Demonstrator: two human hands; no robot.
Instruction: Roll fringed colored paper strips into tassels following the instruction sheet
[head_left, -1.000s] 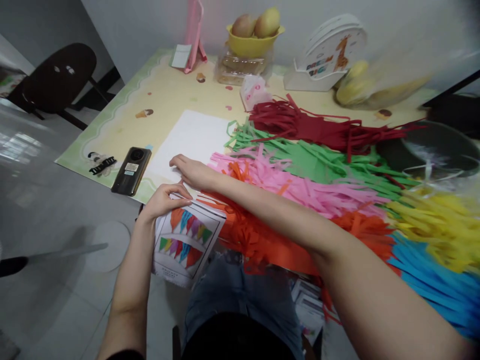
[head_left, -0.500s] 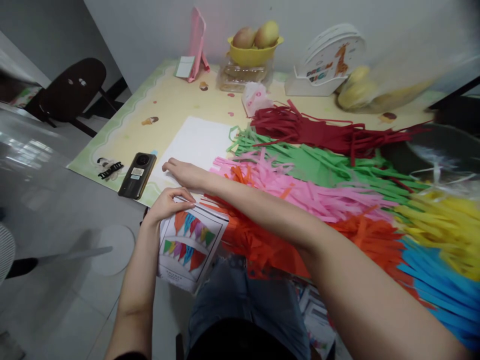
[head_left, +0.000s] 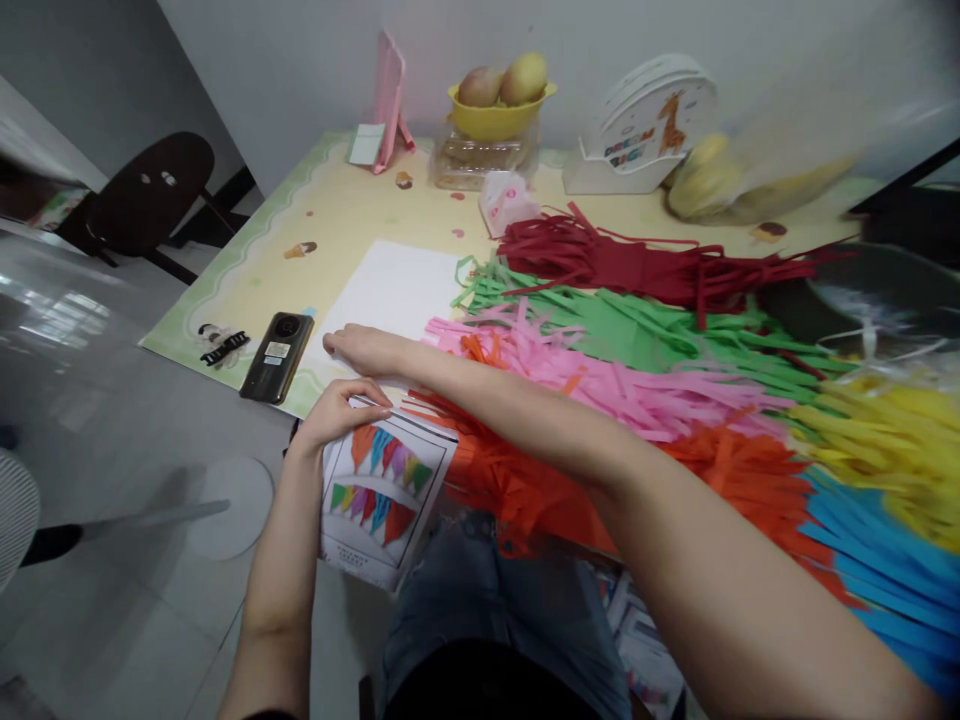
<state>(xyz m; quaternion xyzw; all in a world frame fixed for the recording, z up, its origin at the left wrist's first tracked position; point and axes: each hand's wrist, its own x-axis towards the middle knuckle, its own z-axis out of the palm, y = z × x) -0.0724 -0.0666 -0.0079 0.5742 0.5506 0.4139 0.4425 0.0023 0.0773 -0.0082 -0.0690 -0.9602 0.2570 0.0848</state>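
While left hand (head_left: 341,410) pinches booklet (head_left: 379,495) overhanging table edge (head_left: 225,365), right hand (head_left: 367,350) lies spread.

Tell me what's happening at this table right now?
A person sits at a table spread with piles of cut paper strips, red, green, pink, orange, yellow and blue. The left hand holds the top of a printed card of coloured bunting at the table's edge. The right hand reaches across and rests flat on a white sheet, beside a dark phone.
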